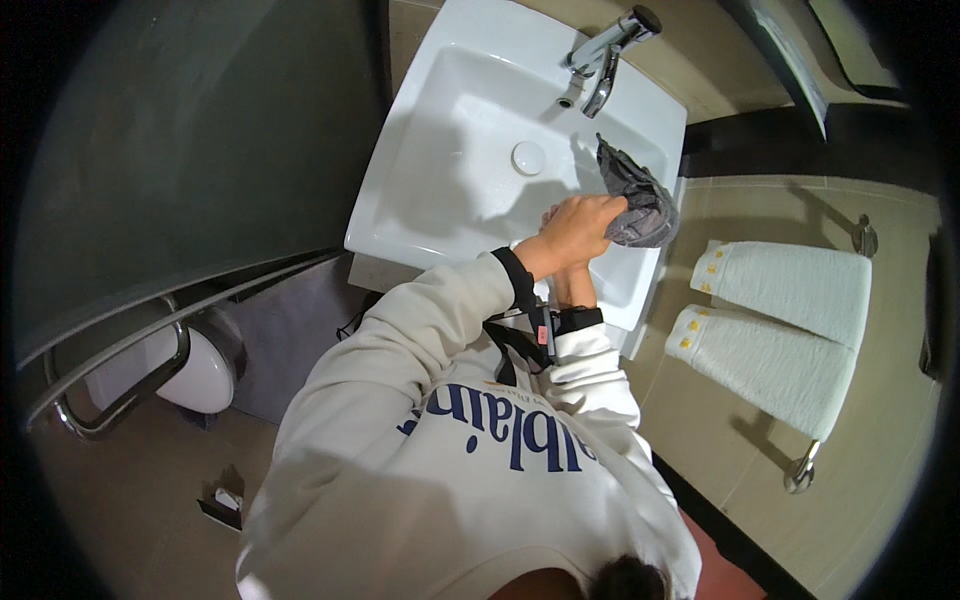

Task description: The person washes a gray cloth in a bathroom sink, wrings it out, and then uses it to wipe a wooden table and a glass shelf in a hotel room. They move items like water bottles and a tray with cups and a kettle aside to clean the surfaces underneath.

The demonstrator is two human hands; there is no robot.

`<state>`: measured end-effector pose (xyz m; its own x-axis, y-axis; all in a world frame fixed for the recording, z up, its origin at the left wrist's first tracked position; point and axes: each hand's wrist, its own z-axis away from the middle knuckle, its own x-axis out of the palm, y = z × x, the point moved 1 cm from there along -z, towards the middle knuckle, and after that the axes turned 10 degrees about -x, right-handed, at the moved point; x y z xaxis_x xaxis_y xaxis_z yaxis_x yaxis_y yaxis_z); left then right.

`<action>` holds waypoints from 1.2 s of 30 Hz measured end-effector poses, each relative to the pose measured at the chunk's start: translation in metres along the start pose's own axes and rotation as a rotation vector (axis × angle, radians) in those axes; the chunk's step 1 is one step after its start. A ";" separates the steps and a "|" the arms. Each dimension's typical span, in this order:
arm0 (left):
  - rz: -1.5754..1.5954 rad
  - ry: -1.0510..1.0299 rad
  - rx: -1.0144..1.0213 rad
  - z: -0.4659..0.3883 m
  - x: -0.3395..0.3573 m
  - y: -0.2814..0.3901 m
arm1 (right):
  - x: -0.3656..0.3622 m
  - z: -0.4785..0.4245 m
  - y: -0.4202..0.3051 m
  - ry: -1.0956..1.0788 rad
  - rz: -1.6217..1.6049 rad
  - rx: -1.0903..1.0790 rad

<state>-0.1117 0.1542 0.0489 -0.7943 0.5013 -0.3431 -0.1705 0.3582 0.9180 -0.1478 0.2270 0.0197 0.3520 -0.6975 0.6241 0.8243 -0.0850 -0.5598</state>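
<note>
My left hand (574,231) is closed on a crumpled dark grey cloth (637,202) over the right side of a white washbasin (405,180). Most of the cloth bunches out to the right of the fist, and one pointed corner sticks up toward the tap. Under the left hand my right hand (576,276) shows only its wrist side; its fingers are largely hidden, so what they grip cannot be told. Both wrists wear black bands. A round white drain plug (529,158) sits in the basin floor, with a chrome tap (611,52) behind it.
Two white towels (780,285) hang on a wall-mounted chrome rail (801,472) at the right. A dark partition (202,150) stands on the left. Beyond a metal grab bar (135,397) is a white toilet (199,375). A mirror edge (795,67) shows at top right.
</note>
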 end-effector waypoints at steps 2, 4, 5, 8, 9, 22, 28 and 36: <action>-0.009 -0.027 -0.054 0.002 0.005 -0.006 | -0.002 -0.001 0.002 0.025 0.034 -0.018; 0.021 -0.031 -0.072 0.004 0.006 -0.008 | -0.004 -0.002 0.005 0.045 0.065 -0.038; 0.037 -0.033 -0.080 0.005 0.006 -0.008 | -0.004 -0.003 0.007 0.055 0.079 -0.046; 0.072 -0.031 -0.059 0.005 0.008 -0.009 | -0.006 -0.005 0.011 0.079 0.114 -0.073; 0.090 -0.018 -0.046 0.004 0.005 -0.006 | -0.006 -0.005 0.012 0.087 0.123 -0.082; 0.105 -0.074 -0.085 0.002 0.002 -0.001 | -0.008 -0.008 0.012 0.137 0.219 -0.141; 0.162 0.025 -0.117 0.004 0.005 -0.005 | -0.010 -0.014 0.007 0.142 0.321 -0.193; 0.153 -0.030 -0.172 -0.002 -0.023 0.002 | -0.039 -0.039 -0.052 -0.064 0.968 -0.224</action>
<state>-0.0943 0.1417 0.0587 -0.8011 0.5637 -0.2012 -0.1485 0.1385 0.9792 -0.2215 0.2305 0.0034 0.8572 -0.4978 -0.1317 0.0687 0.3639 -0.9289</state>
